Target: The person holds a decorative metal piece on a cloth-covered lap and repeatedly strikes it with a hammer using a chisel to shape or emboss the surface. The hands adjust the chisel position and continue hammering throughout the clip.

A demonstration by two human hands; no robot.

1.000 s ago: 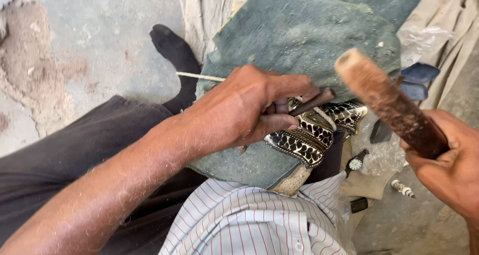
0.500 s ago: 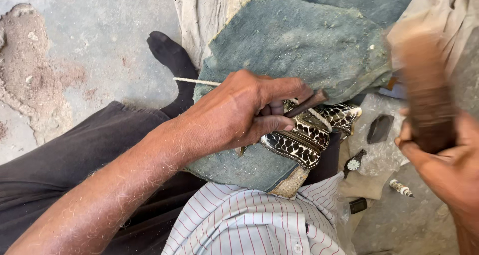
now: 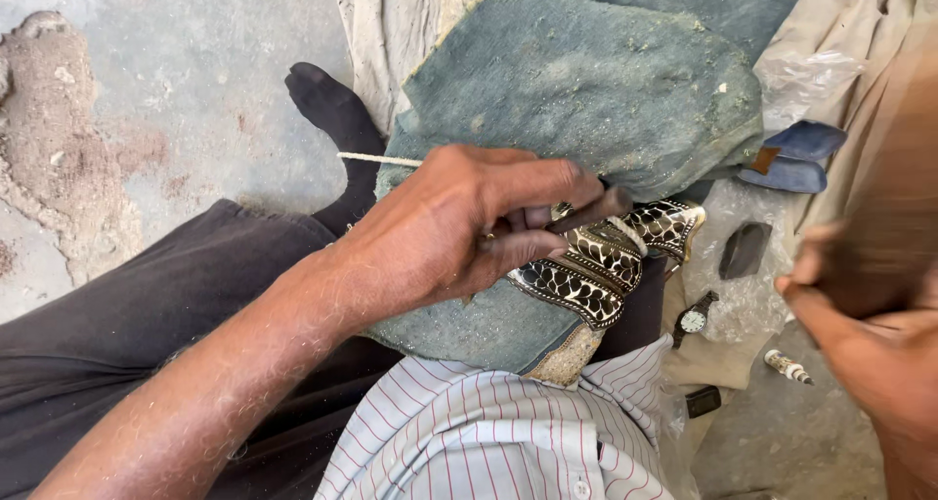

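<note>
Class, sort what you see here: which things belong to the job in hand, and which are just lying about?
In use:
left hand gripping a thin metal punch
patterned black and gold strap
blue denim cloth beneath it
right hand holding a blurred wooden handle

Lying about:
wristwatch
dark sole piece
small spark plug
blue folded piece

The right hand [image 3: 860, 334] is blurred and cut off by the right edge, so whatever it grips cannot be made out. The left hand [image 3: 459, 231] hides most of a thin dark tool [image 3: 586, 210] and part of the patterned shoe [image 3: 606, 260].
</note>
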